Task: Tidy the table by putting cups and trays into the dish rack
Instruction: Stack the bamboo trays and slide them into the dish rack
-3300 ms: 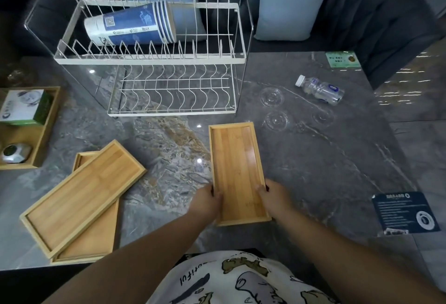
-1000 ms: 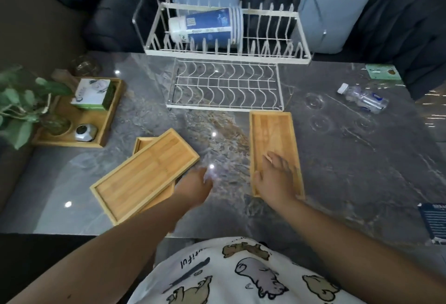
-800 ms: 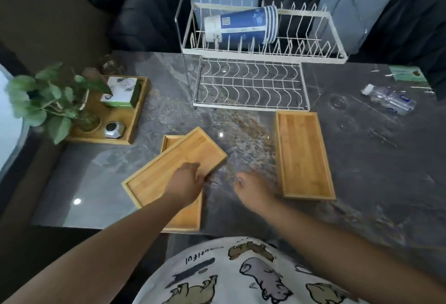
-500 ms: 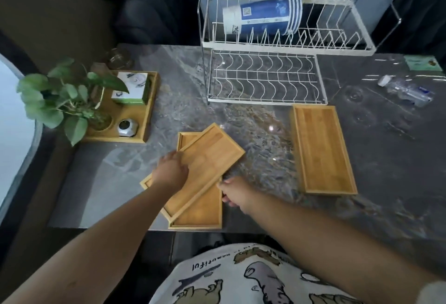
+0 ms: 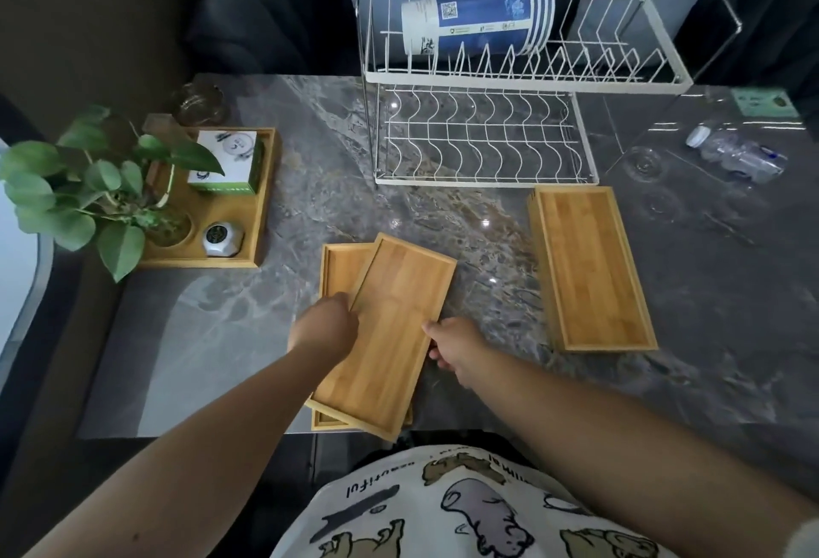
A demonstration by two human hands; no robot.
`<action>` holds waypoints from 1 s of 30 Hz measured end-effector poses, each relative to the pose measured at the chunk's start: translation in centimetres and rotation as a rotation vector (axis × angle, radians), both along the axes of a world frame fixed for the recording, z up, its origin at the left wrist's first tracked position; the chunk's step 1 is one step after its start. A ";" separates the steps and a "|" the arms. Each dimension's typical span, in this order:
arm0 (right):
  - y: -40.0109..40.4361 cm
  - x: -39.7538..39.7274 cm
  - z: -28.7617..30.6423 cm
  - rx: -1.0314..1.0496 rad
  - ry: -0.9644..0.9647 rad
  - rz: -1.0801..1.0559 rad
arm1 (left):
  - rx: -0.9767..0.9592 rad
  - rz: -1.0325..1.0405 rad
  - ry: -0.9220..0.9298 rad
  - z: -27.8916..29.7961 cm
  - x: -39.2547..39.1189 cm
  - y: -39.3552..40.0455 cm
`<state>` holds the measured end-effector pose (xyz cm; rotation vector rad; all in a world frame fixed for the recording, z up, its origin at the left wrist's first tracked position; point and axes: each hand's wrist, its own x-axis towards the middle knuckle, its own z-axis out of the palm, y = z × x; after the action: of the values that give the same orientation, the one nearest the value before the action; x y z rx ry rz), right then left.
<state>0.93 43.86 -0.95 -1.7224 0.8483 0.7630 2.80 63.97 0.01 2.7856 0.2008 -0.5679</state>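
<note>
A bamboo tray (image 5: 390, 327) lies askew on top of a second bamboo tray (image 5: 339, 267) near the table's front edge. My left hand (image 5: 325, 327) grips the top tray's left rim and my right hand (image 5: 452, 347) grips its right rim. A third bamboo tray (image 5: 589, 274) lies flat to the right, apart from both hands. The white two-tier wire dish rack (image 5: 487, 178) stands at the back, with a stack of blue paper cups (image 5: 478, 23) lying on its side in the upper tier. The lower tier holds nothing.
A wooden tray (image 5: 261, 203) at the left holds a potted plant (image 5: 88, 185), a green-and-white box (image 5: 228, 163) and a small silver object (image 5: 221, 238). A plastic bottle (image 5: 735, 154) and a green card (image 5: 762, 102) lie at the far right. Sofa cushions stand behind the rack.
Both hands left the right-hand tray and moved left to the stacked pair. They now hold the top tray, which has turned more lengthwise toward me.
</note>
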 end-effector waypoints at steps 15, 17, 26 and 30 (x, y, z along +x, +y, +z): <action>-6.5 0.8 8.0 0.092 -0.295 -0.076 | -0.872 0.217 0.154 6.7 0.7 -1.4; -7.9 1.2 10.7 0.122 -0.440 -0.061 | -0.972 0.177 0.126 8.4 1.3 -1.9; -12.3 -1.1 11.5 0.302 -0.491 -0.079 | -1.093 0.117 0.190 7.9 0.8 -5.3; -12.6 -1.9 6.7 -0.185 -0.492 0.203 | -0.720 0.020 0.087 4.3 -0.5 -7.6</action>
<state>-1.01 31.25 5.78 -2.0657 0.4189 0.3657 2.29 56.37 4.27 2.0632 0.0275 -0.6081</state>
